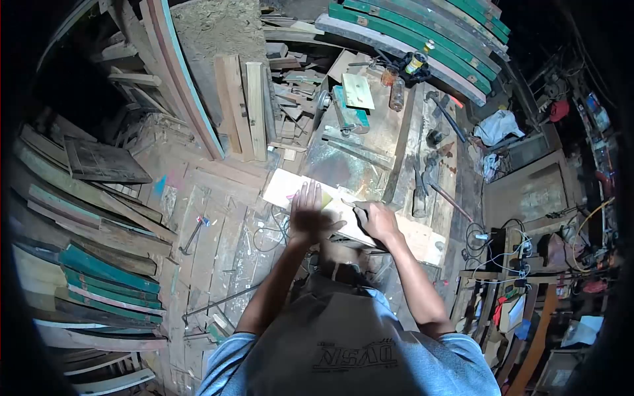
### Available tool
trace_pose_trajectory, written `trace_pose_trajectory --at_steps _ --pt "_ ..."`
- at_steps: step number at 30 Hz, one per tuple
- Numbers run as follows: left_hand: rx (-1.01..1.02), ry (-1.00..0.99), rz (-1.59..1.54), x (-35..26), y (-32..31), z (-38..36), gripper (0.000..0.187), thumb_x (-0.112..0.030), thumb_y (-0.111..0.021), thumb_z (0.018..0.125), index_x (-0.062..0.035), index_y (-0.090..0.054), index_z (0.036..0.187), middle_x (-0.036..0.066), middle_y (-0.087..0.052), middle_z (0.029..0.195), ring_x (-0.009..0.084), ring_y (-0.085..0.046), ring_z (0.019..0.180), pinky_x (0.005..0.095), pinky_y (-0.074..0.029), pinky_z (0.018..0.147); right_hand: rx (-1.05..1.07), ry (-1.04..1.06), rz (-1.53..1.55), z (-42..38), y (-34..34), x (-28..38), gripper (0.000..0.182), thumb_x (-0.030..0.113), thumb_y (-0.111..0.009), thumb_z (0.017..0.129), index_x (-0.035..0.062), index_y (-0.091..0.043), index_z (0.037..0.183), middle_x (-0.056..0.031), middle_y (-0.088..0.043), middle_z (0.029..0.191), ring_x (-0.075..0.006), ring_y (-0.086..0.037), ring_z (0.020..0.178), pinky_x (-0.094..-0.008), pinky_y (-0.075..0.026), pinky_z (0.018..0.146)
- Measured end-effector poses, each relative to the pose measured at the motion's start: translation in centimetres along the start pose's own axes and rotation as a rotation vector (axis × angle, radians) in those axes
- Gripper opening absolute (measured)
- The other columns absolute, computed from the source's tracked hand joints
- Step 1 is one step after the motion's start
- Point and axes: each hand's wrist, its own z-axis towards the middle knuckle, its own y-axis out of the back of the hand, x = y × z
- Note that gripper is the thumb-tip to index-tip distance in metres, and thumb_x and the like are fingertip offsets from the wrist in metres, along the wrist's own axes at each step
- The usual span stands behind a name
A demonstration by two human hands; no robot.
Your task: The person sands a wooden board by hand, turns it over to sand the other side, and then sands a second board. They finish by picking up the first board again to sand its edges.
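A long pale wooden board [422, 239] lies slantwise across the near edge of the workbench [343, 162]. Flat on its left part rests my left hand [309, 214], fingers spread and pointing away from me. Something yellow-green shows beside those fingers, too small to name. My right hand [378, 221] is at the middle of the board with its fingers curled round a small dark object that I cannot make out. The tip of that object points left, toward my left hand.
On the bench are a hammer [448, 117], a glass jar [396, 96] and a pale rectangular piece [357, 91]. Upright planks [238, 109] stand at the bench's left. Curved boards [112, 274] fill the left side. Cables [505, 254] hang at the right.
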Motion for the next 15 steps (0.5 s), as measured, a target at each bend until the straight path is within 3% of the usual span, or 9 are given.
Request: trace_pose_trajectory --at_steps 1,4,5,8,10,15 --pt "0.006 -0.001 -0.006 -0.1 0.1 -0.1 0.13 -0.078 -0.087 0.072 0.0105 -0.048 0.159 0.029 -0.049 0.167 0.0459 -0.044 0.157 0.0562 -0.034 0.128 -0.046 -0.015 -0.026 -0.1 0.4 0.6 0.033 0.031 -0.065 0.107 0.0096 -0.084 0.123 -0.0276 -0.079 0.105 -0.0465 -0.076 0.101 -0.0566 -0.059 0.093" --pt "-0.033 -0.044 -0.024 0.1 0.3 -0.1 0.132 -0.079 -0.087 0.07 0.0116 -0.047 0.159 0.03 -0.048 0.167 0.0476 -0.044 0.157 0.0573 -0.035 0.127 0.08 -0.013 -0.018 0.2 1.0 0.3 0.034 0.031 -0.064 0.106 0.0086 -0.084 0.122 -0.028 -0.079 0.108 -0.0473 -0.075 0.101 -0.057 -0.059 0.092" --pt "-0.017 -0.041 -0.028 0.2 0.3 -0.1 0.133 -0.079 -0.087 0.07 0.0113 -0.047 0.159 0.031 -0.048 0.167 0.0483 -0.044 0.156 0.0578 -0.035 0.127 0.023 0.075 -0.039 -0.3 -0.5 -1.2 0.032 0.029 -0.064 0.105 0.0085 -0.083 0.12 -0.0277 -0.078 0.108 -0.0471 -0.075 0.101 -0.0568 -0.059 0.091" --pt "-0.016 -0.029 -0.054 0.3 0.2 0.2 0.133 -0.078 -0.088 0.07 0.0098 -0.045 0.16 0.031 -0.049 0.165 0.0498 -0.045 0.154 0.0592 -0.035 0.126 0.092 0.01 -0.048 -1.1 2.5 0.9 0.031 0.028 -0.063 0.105 0.0087 -0.084 0.118 -0.0266 -0.079 0.108 -0.0467 -0.076 0.101 -0.056 -0.06 0.09" --pt "-0.051 -0.043 -0.088 0.4 -0.1 -0.3 0.133 -0.075 -0.09 0.069 0.008 -0.043 0.161 0.031 -0.048 0.165 0.0503 -0.045 0.154 0.06 -0.035 0.125 -0.007 0.033 0.016 -0.5 0.5 0.9 0.03 0.029 -0.063 0.105 0.0103 -0.084 0.116 -0.0258 -0.079 0.103 -0.0462 -0.076 0.099 -0.0572 -0.06 0.088" --pt "-0.17 -0.132 -0.119 0.7 -0.3 -0.7 0.132 -0.069 -0.094 0.068 0.0047 -0.04 0.163 0.03 -0.045 0.166 0.0487 -0.043 0.154 0.0607 -0.034 0.125 0.041 0.066 -0.06 -0.1 1.4 -0.3 0.029 0.028 -0.064 0.102 0.0067 -0.083 0.103 -0.0265 -0.078 0.098 -0.0479 -0.075 0.093 -0.0578 -0.06 0.083"
